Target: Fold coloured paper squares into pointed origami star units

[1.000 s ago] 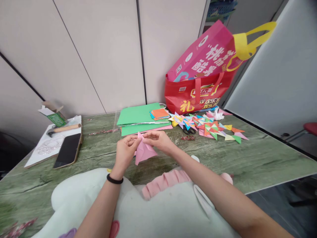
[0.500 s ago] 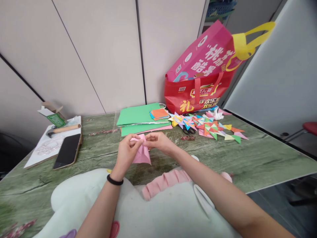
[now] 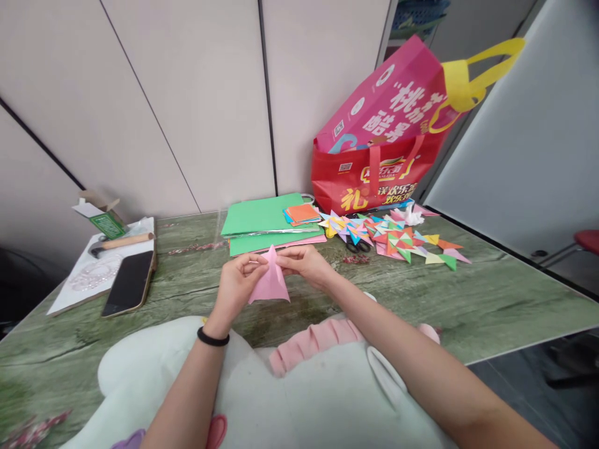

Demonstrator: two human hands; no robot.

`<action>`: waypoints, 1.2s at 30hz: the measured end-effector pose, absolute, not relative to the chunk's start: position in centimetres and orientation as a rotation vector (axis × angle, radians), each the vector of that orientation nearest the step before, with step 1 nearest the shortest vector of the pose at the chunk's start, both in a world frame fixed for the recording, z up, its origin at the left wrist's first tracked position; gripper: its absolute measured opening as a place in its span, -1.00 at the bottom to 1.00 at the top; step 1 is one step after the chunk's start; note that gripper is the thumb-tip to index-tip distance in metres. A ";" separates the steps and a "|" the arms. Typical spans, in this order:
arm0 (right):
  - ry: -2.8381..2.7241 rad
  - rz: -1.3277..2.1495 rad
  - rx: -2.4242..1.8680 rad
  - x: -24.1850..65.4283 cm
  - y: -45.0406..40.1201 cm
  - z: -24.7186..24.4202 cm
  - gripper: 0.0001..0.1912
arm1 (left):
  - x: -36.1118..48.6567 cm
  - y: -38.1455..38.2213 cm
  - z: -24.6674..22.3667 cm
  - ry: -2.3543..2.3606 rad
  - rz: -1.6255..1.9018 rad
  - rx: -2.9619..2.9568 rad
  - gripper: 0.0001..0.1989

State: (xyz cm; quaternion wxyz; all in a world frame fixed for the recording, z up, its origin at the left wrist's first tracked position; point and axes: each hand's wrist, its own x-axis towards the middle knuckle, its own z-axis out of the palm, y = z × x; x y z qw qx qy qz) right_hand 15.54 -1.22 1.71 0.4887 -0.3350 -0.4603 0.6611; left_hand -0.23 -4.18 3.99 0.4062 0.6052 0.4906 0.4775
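A piece of pink folding paper [image 3: 270,285] is held up between my hands above the table, its top drawn into a point and its lower edge spread wider. My left hand [image 3: 241,277] pinches its left side between thumb and fingers; a black band circles that wrist. On the other side, my right hand [image 3: 306,263] pinches the paper near the peak. Just behind my hands lie green sheets [image 3: 262,215] with a small stack of orange and blue square papers [image 3: 302,214] on top. Folded colourful paper pieces [image 3: 397,240] spread to the right, with black scissors [image 3: 358,245] among them.
A pale green plush [image 3: 299,399] fills the near side, under my forearms. At left are a phone [image 3: 128,284], a hammer [image 3: 121,243], a white board [image 3: 63,302] and a small open box [image 3: 105,221]. Red and pink bags [image 3: 337,181] stand at the back right.
My hands have drawn slightly apart at the top of the pink paper. Its peak now shows above the fingers, and its lower edge has shifted a little up and right.
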 end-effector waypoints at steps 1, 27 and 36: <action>-1.126 1.603 -0.819 15.6 -1.2 1.7 -0.71 | -0.2 -4.2 4.0 1.229 1.202 1.531 -0.83; -1.355 1.498 -0.829 16.0 -1.0 1.3 -0.70 | -0.2 -4.3 4.3 1.193 1.110 1.601 -0.83; -1.426 1.475 -0.814 16.0 -1.2 1.5 -0.72 | -0.1 -4.3 4.4 1.165 1.091 1.616 -0.81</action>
